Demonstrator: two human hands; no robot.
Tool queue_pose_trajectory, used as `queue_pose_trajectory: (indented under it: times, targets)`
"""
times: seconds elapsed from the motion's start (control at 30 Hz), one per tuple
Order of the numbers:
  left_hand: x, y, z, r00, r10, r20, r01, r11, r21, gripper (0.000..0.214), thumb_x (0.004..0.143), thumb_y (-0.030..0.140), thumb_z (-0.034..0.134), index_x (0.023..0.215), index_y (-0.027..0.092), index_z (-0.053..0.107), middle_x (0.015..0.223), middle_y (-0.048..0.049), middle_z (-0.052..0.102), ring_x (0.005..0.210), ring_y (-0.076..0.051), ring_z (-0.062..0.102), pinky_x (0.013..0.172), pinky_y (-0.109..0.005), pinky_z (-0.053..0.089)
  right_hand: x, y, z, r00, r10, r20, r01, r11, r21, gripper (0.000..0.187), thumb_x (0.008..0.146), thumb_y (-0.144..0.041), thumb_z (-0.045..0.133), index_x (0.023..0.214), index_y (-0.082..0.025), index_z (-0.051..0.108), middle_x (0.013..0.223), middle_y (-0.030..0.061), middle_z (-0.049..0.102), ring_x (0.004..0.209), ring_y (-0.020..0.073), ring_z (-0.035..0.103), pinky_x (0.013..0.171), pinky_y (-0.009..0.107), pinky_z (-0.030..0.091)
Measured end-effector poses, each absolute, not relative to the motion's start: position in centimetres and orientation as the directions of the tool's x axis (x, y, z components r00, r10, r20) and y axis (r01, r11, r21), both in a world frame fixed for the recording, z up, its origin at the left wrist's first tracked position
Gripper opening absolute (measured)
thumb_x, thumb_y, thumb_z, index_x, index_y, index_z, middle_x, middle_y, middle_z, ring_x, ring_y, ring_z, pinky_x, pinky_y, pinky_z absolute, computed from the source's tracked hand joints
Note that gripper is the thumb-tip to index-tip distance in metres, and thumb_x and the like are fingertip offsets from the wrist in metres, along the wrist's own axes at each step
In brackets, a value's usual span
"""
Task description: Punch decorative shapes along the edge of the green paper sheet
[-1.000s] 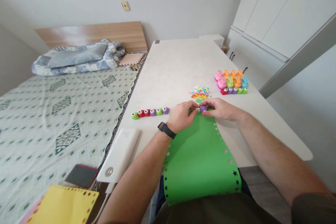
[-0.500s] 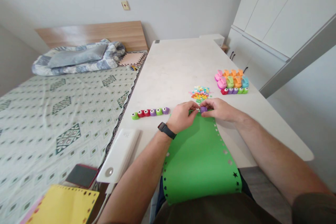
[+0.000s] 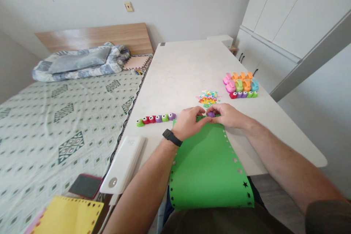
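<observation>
Here we are at the table, and the action is all at the far edge of the green foam sheet (image 3: 208,168), which lies flat with its near end hanging off the table's near edge. The right hand (image 3: 227,115) has its fingers (image 3: 216,109) pinched around a small purple punch (image 3: 211,114), gripping it right on that far edge. The left hand (image 3: 189,123), with a black watch (image 3: 172,137) on its wrist, comes in just beside it, fingers curled down and pressed together on the foam; whether they are also touching the punch, I can't quite tell.

Small star-shaped holes run down both long sides of the sheet. To the left, a row of punches (image 3: 155,119) sits near the hands. Beyond the sheet is a bright pile of paper shapes (image 3: 207,98), and over toward the right edge of the table stands a colourful cluster of punches (image 3: 240,86).

Off the table's left edge, there's a white box (image 3: 122,164), a phone (image 3: 86,186) and a yellow sheet (image 3: 68,216), with the bed (image 3: 63,131) beyond them.
</observation>
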State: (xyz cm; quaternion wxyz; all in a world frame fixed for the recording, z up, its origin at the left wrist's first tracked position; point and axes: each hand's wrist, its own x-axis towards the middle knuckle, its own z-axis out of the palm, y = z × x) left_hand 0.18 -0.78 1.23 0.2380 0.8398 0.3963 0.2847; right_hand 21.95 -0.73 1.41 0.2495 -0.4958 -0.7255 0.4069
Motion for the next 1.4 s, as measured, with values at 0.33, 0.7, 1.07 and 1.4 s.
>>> queue_pose_trajectory:
  times: [0.33,0.7,1.07,1.4]
  targets:
    - [0.6,-0.7,1.3,0.602,0.768,0.218,0.544,-0.594,0.593,0.052,0.08,0.053,0.077,0.119,0.021,0.066,0.109,-0.0068,0.076,0.1,-0.024,0.072,0.09,-0.036,0.056,21.4,-1.3,2.3,-0.399,0.917,-0.03,0.605,0.238,-0.76,0.025,0.076,-0.028,0.074,0.099,-0.021,0.072,0.088,0.0012,0.073,0.081,0.0195,0.065,0.074,0.03,0.046]
    - [1.0,-0.5,1.1,0.629,0.743,0.229,0.554,-0.635,0.538,0.04,0.087,0.051,0.07,0.111,0.019,0.065,0.103,-0.0068,0.076,0.095,-0.026,0.072,0.084,-0.035,0.053,21.2,-1.3,2.0,-0.392,0.92,0.008,0.63,0.275,-0.726,0.023,0.076,-0.025,0.073,0.099,-0.022,0.072,0.09,0.0007,0.074,0.08,0.0194,0.064,0.073,0.03,0.046]
    - [0.7,-0.5,0.7,0.621,0.753,0.217,0.579,-0.627,0.52,0.051,0.085,0.052,0.072,0.125,0.022,0.063,0.109,-0.0071,0.076,0.101,-0.025,0.072,0.091,-0.036,0.054,21.5,-1.1,1.4,-0.411,0.912,-0.009,0.576,0.252,-0.778,0.029,0.077,-0.027,0.073,0.105,-0.021,0.072,0.094,0.002,0.074,0.086,0.0204,0.067,0.08,0.031,0.049]
    - [0.2,-0.3,-0.3,0.598,0.774,0.21,0.633,-0.616,0.469,0.039,0.091,0.042,0.067,0.122,0.019,0.062,0.105,-0.0085,0.076,0.098,-0.024,0.072,0.091,-0.037,0.054,22.3,-0.3,1.0,-0.208,0.978,0.006,0.371,0.085,-0.925,0.035,0.085,-0.05,0.07,0.103,-0.019,0.07,0.092,0.0045,0.073,0.081,0.0187,0.065,0.076,0.031,0.05]
